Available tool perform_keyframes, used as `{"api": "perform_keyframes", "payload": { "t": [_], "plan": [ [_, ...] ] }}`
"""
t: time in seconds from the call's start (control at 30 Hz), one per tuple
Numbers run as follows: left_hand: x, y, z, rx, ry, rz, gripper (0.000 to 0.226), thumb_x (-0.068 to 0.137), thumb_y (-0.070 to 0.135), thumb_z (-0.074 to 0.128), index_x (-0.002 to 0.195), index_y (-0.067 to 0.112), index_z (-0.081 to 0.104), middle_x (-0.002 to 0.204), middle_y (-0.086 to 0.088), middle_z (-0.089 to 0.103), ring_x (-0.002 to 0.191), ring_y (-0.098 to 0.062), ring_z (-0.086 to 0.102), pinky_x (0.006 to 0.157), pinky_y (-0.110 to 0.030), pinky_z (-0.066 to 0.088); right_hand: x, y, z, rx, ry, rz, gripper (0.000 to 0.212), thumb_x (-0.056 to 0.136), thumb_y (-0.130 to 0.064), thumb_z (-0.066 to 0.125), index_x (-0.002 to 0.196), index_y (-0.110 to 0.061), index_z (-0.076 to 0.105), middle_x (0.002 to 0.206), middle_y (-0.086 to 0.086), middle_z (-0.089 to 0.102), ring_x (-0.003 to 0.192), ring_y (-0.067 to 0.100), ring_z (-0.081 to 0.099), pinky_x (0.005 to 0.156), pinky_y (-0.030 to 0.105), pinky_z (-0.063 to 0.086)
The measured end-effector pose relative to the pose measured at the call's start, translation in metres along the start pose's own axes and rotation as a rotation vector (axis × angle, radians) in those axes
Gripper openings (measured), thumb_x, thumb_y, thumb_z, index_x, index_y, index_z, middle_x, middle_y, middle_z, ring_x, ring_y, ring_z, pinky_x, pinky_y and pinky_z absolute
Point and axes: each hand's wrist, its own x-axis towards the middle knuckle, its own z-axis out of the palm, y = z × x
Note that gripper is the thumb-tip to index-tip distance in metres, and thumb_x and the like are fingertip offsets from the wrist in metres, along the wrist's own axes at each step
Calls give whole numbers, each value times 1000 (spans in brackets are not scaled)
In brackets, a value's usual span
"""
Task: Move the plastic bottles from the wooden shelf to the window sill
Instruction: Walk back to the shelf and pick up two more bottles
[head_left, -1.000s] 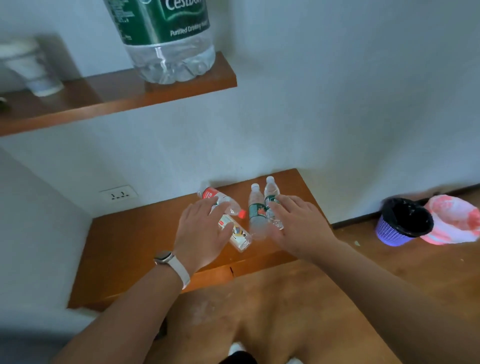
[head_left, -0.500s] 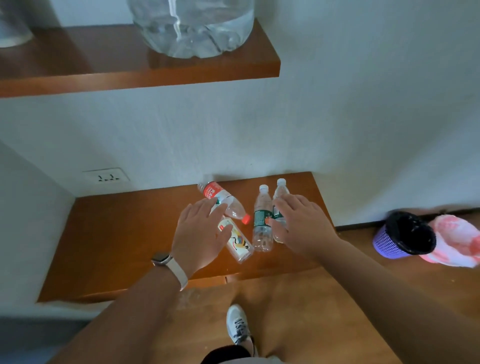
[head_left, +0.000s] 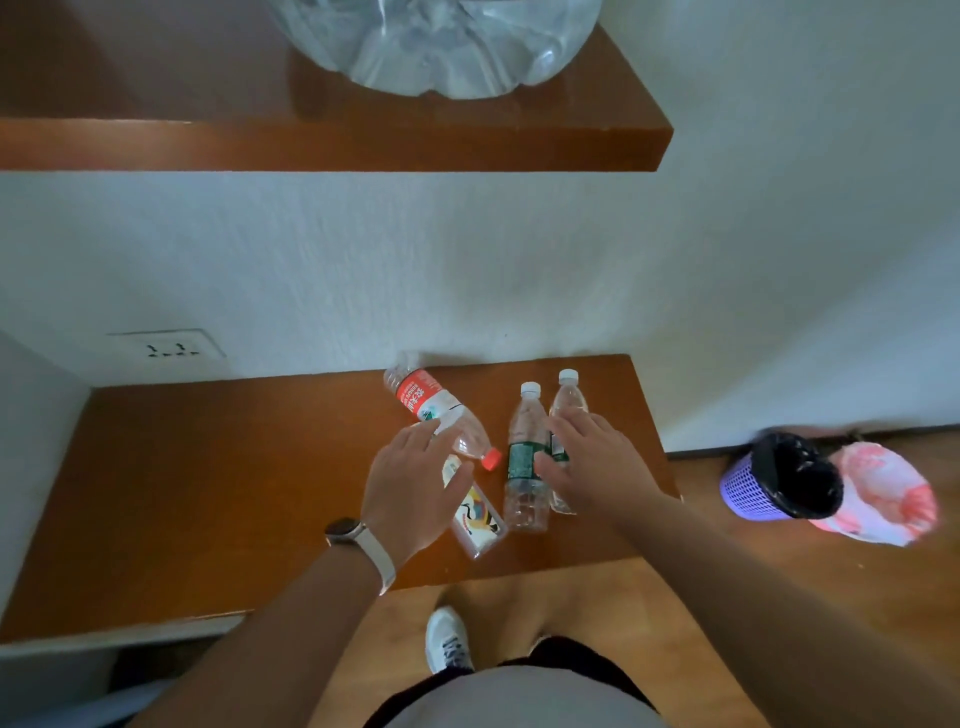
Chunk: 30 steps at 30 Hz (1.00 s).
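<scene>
Several plastic bottles lie on the low wooden shelf (head_left: 208, 493). A red-labelled bottle (head_left: 436, 410) with a red cap points toward me. A white-labelled bottle (head_left: 475, 514) lies partly under my left hand (head_left: 410, 493), which hovers open over both, fingers spread. Two green-labelled bottles lie side by side with white caps away from me: one (head_left: 524, 462) in full view, the other (head_left: 569, 400) mostly covered by my right hand (head_left: 592, 467). The right hand is open, fingers resting over these two bottles. Neither hand has closed on a bottle.
An upper wooden shelf (head_left: 467, 140) overhangs with a large clear water bottle (head_left: 441, 41) on it. A wall socket (head_left: 166, 348) sits left. A purple bin (head_left: 779, 478) and pink bag (head_left: 883, 499) stand on the floor right. My shoe (head_left: 447, 644) is below.
The view has tilted down and closer; both hands have stayed over the bottles, lowering slightly. No bottle has moved.
</scene>
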Motion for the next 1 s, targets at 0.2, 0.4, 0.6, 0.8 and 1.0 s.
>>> {"api": "perform_keyframes", "payload": {
  "t": [0.2, 0.4, 0.6, 0.8, 1.0],
  "plan": [
    [-8, 2, 41, -241, -132, -414, 46, 95, 47, 56, 133, 21, 50, 128, -4, 56, 108, -19, 57, 84, -36, 59, 20, 3, 16, 47, -82, -15, 63, 97, -45, 41, 153, -25, 19, 152, -2, 36, 134, 20, 42, 104, 39, 44],
    [0, 5, 63, -544, -226, -800, 72, 90, 51, 65, 146, 19, 30, 125, -4, 48, 101, -21, 60, 71, -33, 60, 40, 9, 36, 185, -180, -9, 58, 96, -38, 52, 147, -18, 32, 146, 6, 42, 115, 17, 55, 92, 32, 53],
    [7, 5, 75, -685, -275, -991, 66, 86, 49, 73, 130, 14, 39, 101, -3, 66, 78, -15, 71, 57, -31, 61, 63, 8, 55, 303, -222, 124, 68, 91, -38, 61, 146, -17, 28, 127, 9, 48, 92, 17, 59, 79, 33, 57],
    [10, 6, 82, -736, -296, -1094, 61, 81, 49, 79, 117, 14, 44, 97, -5, 66, 78, -17, 71, 54, -28, 57, 82, 3, 76, 364, -236, 247, 78, 84, -42, 68, 143, -15, 25, 114, 9, 55, 82, 18, 62, 68, 32, 59],
    [10, -2, 83, -749, -238, -1129, 54, 78, 42, 81, 110, 15, 46, 95, -5, 67, 76, -18, 73, 60, -36, 63, 93, -6, 86, 350, -285, 281, 86, 83, -39, 72, 146, -12, 19, 108, 9, 55, 67, 9, 55, 46, 16, 40]
  ]
}}
